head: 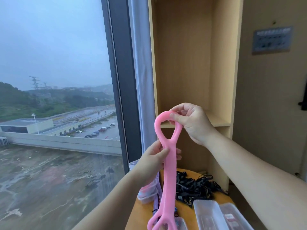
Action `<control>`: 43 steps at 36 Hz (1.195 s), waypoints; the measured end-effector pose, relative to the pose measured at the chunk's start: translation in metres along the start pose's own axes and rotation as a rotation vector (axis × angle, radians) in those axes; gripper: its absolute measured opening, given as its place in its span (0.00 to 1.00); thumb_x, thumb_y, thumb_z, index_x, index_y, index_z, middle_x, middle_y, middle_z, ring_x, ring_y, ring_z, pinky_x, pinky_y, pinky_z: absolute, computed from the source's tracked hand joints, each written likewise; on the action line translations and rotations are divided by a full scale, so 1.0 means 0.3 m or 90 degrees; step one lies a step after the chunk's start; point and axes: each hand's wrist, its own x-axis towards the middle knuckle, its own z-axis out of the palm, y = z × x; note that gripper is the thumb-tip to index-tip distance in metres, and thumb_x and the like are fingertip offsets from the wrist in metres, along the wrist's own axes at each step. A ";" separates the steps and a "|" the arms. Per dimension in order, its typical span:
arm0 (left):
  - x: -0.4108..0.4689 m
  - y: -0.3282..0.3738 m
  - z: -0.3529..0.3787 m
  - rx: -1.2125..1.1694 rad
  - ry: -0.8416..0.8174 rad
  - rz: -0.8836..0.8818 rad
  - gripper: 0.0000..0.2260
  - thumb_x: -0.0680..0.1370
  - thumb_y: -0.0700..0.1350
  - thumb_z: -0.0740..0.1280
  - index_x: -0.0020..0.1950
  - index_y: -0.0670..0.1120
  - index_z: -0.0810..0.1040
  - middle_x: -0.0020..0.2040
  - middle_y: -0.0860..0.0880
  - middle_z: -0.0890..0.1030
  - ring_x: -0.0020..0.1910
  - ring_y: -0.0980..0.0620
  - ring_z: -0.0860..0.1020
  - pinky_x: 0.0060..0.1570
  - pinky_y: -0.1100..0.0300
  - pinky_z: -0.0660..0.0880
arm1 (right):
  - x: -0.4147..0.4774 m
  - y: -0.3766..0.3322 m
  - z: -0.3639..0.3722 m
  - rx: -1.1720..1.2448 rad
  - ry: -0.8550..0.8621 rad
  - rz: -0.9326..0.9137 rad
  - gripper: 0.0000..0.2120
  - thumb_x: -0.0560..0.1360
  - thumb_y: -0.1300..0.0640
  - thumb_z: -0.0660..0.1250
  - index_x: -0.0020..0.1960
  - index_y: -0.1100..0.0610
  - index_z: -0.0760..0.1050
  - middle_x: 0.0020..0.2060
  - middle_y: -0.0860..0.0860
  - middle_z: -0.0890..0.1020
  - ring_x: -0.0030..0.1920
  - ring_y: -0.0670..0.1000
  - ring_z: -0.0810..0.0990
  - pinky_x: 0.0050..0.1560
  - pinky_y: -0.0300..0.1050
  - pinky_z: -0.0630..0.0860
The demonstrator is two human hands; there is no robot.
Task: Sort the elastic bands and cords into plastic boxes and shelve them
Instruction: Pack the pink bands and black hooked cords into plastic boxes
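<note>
**Forearms out, band held up: sorting has hardly begun**

Forearms reach forward from the bottom edge, and between them hangs the pink band [168, 180], in the air over the surface [142, 213]. Its long axis runs close to upright, leaning a little right toward the top. The split, looped end points down at me by the bottom edge, and the single big loop points up toward the shelf. My left hand [152, 161] grips the straight middle stretch, thumb across the front and fingers curled behind. My right hand [192, 125] pinches the top of the big loop between thumb and fingertips.

Below, two clear boxes [207, 213] lie at the near right of the surface; I cannot make out what they contain. Another box [147, 195] at the left edge seems to have something pink in it, and a striped strap [157, 201] trails beside it. Farther back the black cords [196, 185] lie in a loose tangle, unboxed. Beyond them, the shelf [219, 122] has no box on it. I judge this an early stage: band, strap and cords all await boxing, then shelving.
</note>
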 end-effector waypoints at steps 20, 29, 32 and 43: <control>-0.008 0.047 0.030 -0.171 0.000 -0.063 0.32 0.75 0.66 0.58 0.66 0.41 0.74 0.40 0.44 0.78 0.36 0.49 0.77 0.45 0.52 0.76 | -0.124 0.081 -0.016 -0.424 -0.179 -0.370 0.05 0.69 0.71 0.74 0.43 0.63 0.85 0.45 0.55 0.86 0.49 0.50 0.84 0.54 0.43 0.80; -0.013 0.008 0.004 -0.068 0.079 -0.023 0.22 0.79 0.57 0.61 0.59 0.39 0.77 0.37 0.42 0.78 0.36 0.48 0.77 0.46 0.50 0.76 | -0.141 0.155 -0.012 -0.343 -0.127 -0.340 0.06 0.69 0.69 0.75 0.44 0.60 0.85 0.50 0.50 0.86 0.60 0.47 0.80 0.62 0.45 0.76; -0.011 0.002 -0.007 -0.015 0.085 0.013 0.16 0.82 0.54 0.60 0.58 0.45 0.79 0.39 0.44 0.80 0.39 0.48 0.78 0.51 0.43 0.75 | -0.165 0.195 0.001 -0.317 -0.048 -0.323 0.16 0.68 0.66 0.77 0.54 0.55 0.83 0.56 0.46 0.83 0.64 0.47 0.78 0.66 0.47 0.74; 0.010 -0.038 0.000 -0.050 0.107 0.059 0.12 0.80 0.50 0.66 0.61 0.48 0.77 0.42 0.40 0.81 0.39 0.43 0.79 0.38 0.50 0.77 | -0.244 0.226 0.072 0.271 -0.209 0.398 0.34 0.71 0.32 0.65 0.64 0.56 0.77 0.50 0.59 0.82 0.50 0.60 0.79 0.53 0.59 0.77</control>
